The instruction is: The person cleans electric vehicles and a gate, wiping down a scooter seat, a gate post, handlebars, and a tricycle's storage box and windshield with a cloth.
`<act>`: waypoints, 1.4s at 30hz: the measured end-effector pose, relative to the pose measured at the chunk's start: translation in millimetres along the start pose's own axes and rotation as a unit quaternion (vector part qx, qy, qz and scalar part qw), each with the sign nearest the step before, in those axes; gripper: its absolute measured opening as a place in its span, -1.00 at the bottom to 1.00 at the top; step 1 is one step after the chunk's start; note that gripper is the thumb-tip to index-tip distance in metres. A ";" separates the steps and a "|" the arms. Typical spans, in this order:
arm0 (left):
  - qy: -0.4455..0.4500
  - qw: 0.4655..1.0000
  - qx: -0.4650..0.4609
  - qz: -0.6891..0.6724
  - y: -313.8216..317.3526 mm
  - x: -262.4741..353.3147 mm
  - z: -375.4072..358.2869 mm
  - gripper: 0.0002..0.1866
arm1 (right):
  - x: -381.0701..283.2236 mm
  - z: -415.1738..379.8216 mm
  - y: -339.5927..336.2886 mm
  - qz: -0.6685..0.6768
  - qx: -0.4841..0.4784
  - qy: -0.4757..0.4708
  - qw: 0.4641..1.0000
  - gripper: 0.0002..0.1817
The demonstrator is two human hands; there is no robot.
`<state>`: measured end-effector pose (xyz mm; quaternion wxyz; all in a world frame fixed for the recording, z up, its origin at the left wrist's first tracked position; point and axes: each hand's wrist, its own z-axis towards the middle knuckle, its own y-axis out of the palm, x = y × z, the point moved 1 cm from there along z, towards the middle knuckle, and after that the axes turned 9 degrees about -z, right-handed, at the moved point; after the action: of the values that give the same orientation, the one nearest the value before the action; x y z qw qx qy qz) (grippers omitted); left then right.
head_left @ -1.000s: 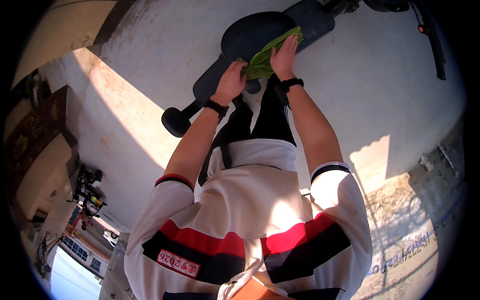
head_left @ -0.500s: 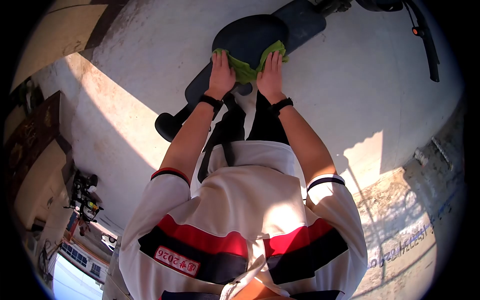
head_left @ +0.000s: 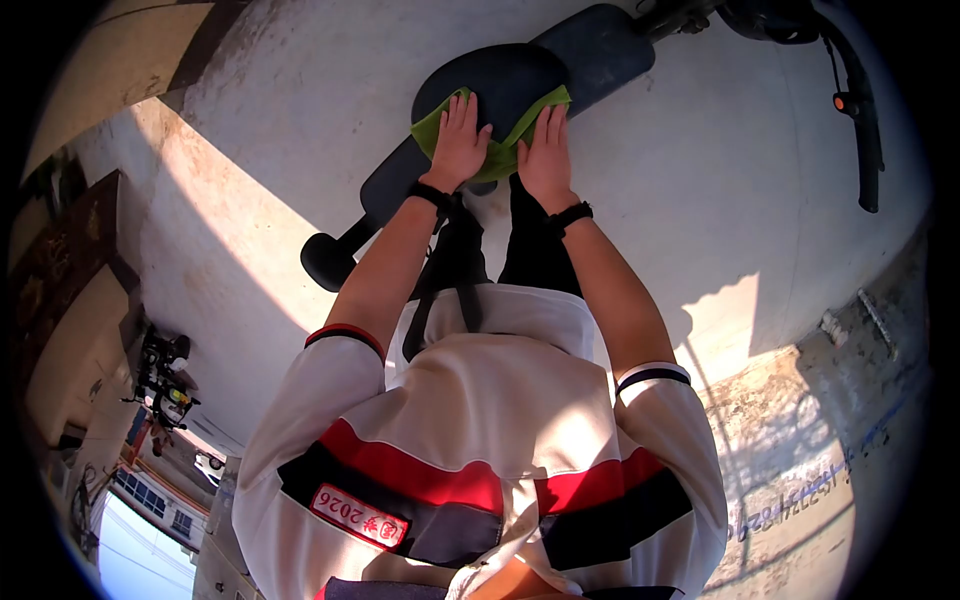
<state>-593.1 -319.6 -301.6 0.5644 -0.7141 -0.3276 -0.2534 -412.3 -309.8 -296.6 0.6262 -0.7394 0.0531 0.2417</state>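
A green cloth [head_left: 494, 163] lies over the near edge of a black padded seat [head_left: 490, 75] on a two-wheeled bike. My left hand [head_left: 459, 142] rests flat on the cloth's left part, fingers stretched out and slightly spread. On the right part, my right hand [head_left: 545, 158] presses down with straight fingers, the cloth under it. One edge of the cloth is raised in a fold between the hands. Both wrists wear black bands. What lies beneath the palms is hidden.
A second dark pad [head_left: 600, 45] adjoins the seat, and a handlebar grip [head_left: 868, 165] shows at the upper right. A rounded black part [head_left: 327, 262] sticks out lower left. Pale concrete floor [head_left: 700, 160] surrounds the bike. A parked motorbike [head_left: 165, 375] stands far left.
My left hand has shifted right and forward over the cloth, and its fingers have spread. My right hand stays on the cloth with little movement. The seat sits slightly lower in view.
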 end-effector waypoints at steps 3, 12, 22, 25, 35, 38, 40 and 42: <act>0.043 0.998 -0.012 -0.047 -4.4 0.7 2.9 -0.38 | -2.1 -0.7 3.6 -0.020 -0.001 -0.005 1.000 -0.14; 0.106 0.979 -0.102 -0.139 -18.3 13.7 -37.6 -0.57 | -12.8 4.9 3.3 -0.066 -0.033 -0.046 0.996 -0.12; 0.087 0.986 -0.022 -0.137 -32.1 8.8 -92.5 -0.66 | -45.4 -8.5 11.8 -0.009 -0.090 -0.208 0.974 -0.27; 0.038 0.991 0.034 -0.124 -44.6 -3.9 -106.5 -0.67 | -57.9 -20.1 12.8 0.015 -0.097 -0.246 0.964 -0.30; -0.049 0.981 0.129 -0.133 -53.3 -11.6 -121.2 -0.66 | -52.0 -41.4 16.8 -0.046 -0.058 -0.214 0.974 -0.36; -0.028 0.982 0.138 -0.127 -49.6 -3.7 -113.9 -0.64 | -37.8 -40.2 5.1 -0.025 -0.052 -0.155 0.986 -0.33; -0.027 0.980 0.139 -0.143 -44.0 0.7 -108.0 -0.62 | -27.6 -37.7 -4.2 -0.034 -0.052 -0.134 0.989 -0.29; -0.035 0.976 0.138 -0.165 -39.2 6.2 -102.8 -0.60 | -18.1 -34.7 -9.4 -0.046 -0.055 -0.118 0.990 -0.25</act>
<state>-617.8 -412.6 -247.8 0.5962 -0.5741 -0.4917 -0.2703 -414.5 -344.9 -277.1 0.5965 -0.7407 -0.0687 0.3013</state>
